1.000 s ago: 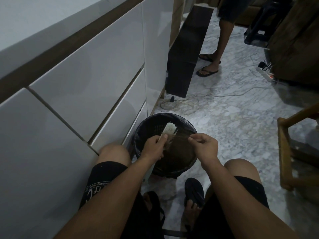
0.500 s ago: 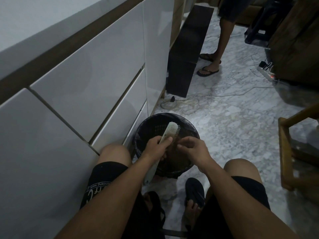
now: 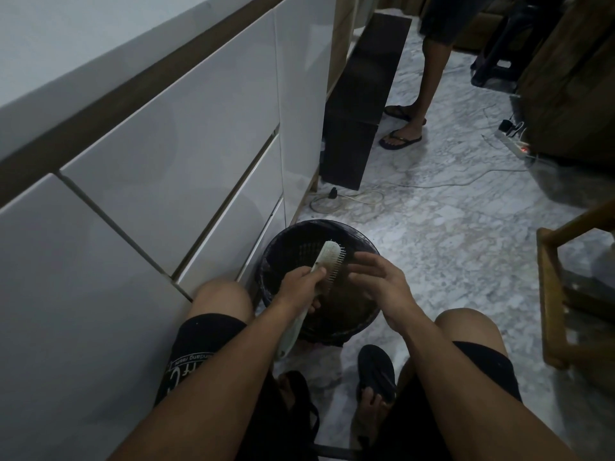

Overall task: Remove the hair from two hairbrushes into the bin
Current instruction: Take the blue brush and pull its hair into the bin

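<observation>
The hairbrush [image 3: 327,261] is held over the open mouth of the bin [image 3: 366,319], its long axis running from the handle end low and near the body, up and away to the bristled head. The bristles are turned toward the person's right. The handle is gripped by the left hand [image 3: 299,284], fingers wrapped closed around it just below the head. The right hand [image 3: 379,281] is the nearer to the bristles: it is held just beside them, fingers loosely spread and curled, and whether any hair is pinched there cannot be told. The bin, dark and round, stands on the marble floor [image 3: 466,244] between the knees, close against the white drawers [image 3: 183,161]. Its contents are too dim to be made out. A second hairbrush is not seen.
</observation>
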The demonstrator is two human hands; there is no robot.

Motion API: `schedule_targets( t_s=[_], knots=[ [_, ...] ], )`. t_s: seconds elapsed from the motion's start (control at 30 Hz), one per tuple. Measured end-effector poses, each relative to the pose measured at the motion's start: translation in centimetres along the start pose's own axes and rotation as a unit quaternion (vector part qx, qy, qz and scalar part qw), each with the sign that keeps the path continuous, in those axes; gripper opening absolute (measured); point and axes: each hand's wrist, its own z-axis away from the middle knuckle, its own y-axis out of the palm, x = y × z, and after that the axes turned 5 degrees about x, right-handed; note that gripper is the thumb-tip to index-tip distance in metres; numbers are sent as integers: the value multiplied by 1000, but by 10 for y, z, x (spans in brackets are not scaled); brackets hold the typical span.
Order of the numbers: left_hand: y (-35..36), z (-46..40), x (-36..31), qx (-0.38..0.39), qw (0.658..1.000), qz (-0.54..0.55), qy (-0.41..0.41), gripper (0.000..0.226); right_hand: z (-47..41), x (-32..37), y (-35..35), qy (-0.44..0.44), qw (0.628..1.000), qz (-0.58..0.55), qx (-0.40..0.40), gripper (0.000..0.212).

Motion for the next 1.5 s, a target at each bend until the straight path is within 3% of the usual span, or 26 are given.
schedule_targets(
  t_s=[0.13, 0.27, 0.5, 0.7, 0.83, 1.1, 1.37, 1.5],
  knots=[
    [3, 5, 1, 31, 999, -18, -7, 27, 4, -3, 7, -23, 998, 52, 33, 34],
    [-1, 3, 4, 7, 998, -63, 12, 41, 1, -4, 8, -19, 996, 78, -41, 9],
    [-1, 0, 4, -50, 997, -53, 18, 42, -9, -7, 2, -17, 986, -24, -166, 9],
    [-3, 3, 1, -23, 1000, -19, -2, 40, -4, -5, 1, 26, 998, -16, -52, 13],
    [-4, 4, 1, -58, 998, -37, 12, 40, 1, -6, 2, 20, 999, 16, 28, 16],
    [-9, 2, 3, -145, 985, -75, 58, 45, -6, -1, -4, -29, 993, 46, -101, 8],
    [-3, 7, -15, -21, 992, 114, -54, 25, -6, -2, -16, 37, 992, 116, 39, 8],
    [1, 9, -14, 26, 987, 138, -75, 21, 6, -2, -7, 38, 972, 193, 128, 35]
  ],
)
